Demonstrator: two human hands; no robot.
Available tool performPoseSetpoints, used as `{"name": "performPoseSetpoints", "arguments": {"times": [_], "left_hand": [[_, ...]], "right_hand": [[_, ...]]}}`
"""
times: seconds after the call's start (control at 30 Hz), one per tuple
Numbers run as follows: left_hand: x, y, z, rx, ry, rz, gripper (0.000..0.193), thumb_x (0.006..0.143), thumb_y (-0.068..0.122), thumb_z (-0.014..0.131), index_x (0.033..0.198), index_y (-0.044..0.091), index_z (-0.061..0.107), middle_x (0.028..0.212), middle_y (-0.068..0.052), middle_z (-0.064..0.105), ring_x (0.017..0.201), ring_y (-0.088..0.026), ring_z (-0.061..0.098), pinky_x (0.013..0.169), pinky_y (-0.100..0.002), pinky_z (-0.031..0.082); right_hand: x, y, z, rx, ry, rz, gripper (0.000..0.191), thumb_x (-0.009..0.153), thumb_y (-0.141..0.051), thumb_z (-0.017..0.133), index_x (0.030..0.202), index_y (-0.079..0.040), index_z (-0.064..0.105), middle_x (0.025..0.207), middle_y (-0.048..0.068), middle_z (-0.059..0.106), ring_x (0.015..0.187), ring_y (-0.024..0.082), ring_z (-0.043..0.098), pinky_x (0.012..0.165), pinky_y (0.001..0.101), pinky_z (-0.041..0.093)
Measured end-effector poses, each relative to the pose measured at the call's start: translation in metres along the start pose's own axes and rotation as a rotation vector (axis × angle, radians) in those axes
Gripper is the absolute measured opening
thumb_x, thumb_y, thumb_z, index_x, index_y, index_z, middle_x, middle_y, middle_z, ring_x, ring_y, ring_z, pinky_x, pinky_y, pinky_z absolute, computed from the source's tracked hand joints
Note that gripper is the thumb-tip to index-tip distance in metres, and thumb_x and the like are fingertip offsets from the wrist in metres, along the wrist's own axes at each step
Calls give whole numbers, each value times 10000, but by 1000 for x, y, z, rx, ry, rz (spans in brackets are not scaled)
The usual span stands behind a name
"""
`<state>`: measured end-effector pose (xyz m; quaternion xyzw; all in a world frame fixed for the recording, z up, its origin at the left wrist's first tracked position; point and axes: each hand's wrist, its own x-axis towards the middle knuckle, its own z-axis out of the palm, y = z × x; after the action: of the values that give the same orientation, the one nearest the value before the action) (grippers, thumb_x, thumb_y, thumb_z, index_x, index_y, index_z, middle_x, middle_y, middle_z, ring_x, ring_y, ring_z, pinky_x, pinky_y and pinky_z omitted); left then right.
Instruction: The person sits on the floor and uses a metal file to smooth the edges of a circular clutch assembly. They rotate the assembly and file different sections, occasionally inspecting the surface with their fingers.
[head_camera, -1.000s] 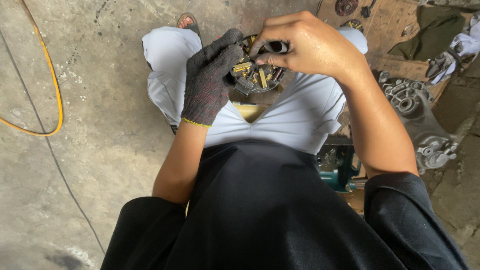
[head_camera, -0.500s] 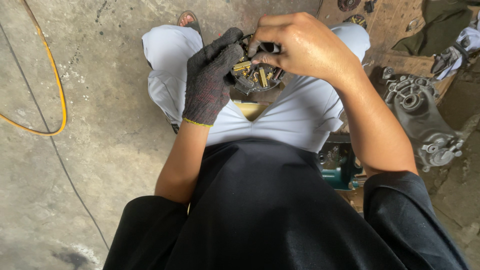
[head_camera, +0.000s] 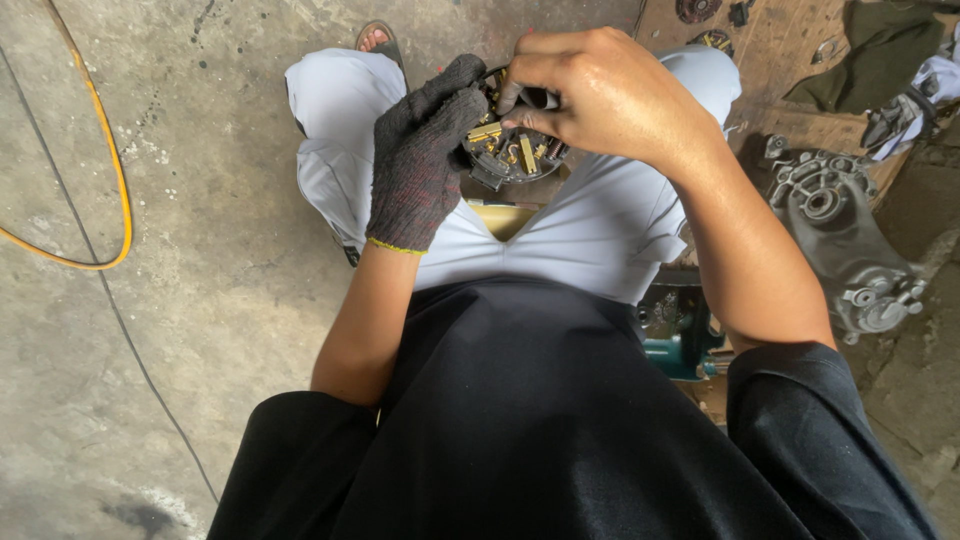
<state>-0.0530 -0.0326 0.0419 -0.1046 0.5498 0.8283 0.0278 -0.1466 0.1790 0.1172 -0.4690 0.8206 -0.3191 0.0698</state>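
My left hand (head_camera: 425, 155), in a dark knitted glove, grips the left rim of a round dark motor part with brass-coloured pieces (head_camera: 510, 155), held over my lap above pale trousers. My bare right hand (head_camera: 600, 95) is curled over the part's top right side, its fingertips pinched on a small dark piece at the rim. Much of the part is hidden under both hands.
A grey metal engine casing (head_camera: 835, 235) lies on the floor at right, with a teal tool (head_camera: 675, 345) beside my right elbow. An orange cable (head_camera: 100, 180) and a thin dark wire cross the concrete at left. Cloths and small parts lie at top right.
Both hands keep their hold on the round part. The view has shifted slightly; the right fingers have crept a little along the rim.
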Motion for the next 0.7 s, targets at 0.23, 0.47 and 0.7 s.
{"name": "performPoseSetpoints", "arguments": {"times": [0.23, 0.47, 0.7], "left_hand": [[3, -4, 1, -275, 119, -67, 402, 940, 11, 765, 1314, -88, 657, 1186, -116, 722, 1048, -160, 683, 935, -306, 582], [-8, 6, 11, 16, 150, 194, 482, 963, 33, 791, 1403, -57, 616, 1198, -50, 711, 1056, -95, 651, 967, -251, 562], [-15, 18, 23, 120, 224, 177, 458, 1007, 34, 766, 1431, -46, 613, 1105, -32, 711, 976, -77, 633, 896, -233, 558]], "right_hand": [[-14, -2, 0, 9, 133, 48, 215, 978, -193, 839, 1074, -34, 733, 1000, 81, 688, 876, 280, 684, 760, 361, 548], [-14, -32, 24, -127, 244, 172, 221, 875, -139, 879, 1033, -36, 762, 916, 61, 675, 699, 258, 665, 713, 379, 549], [-7, -40, 30, -163, 306, 216, 216, 888, -144, 890, 991, -36, 735, 890, 57, 644, 745, 258, 669, 658, 365, 520]]}}
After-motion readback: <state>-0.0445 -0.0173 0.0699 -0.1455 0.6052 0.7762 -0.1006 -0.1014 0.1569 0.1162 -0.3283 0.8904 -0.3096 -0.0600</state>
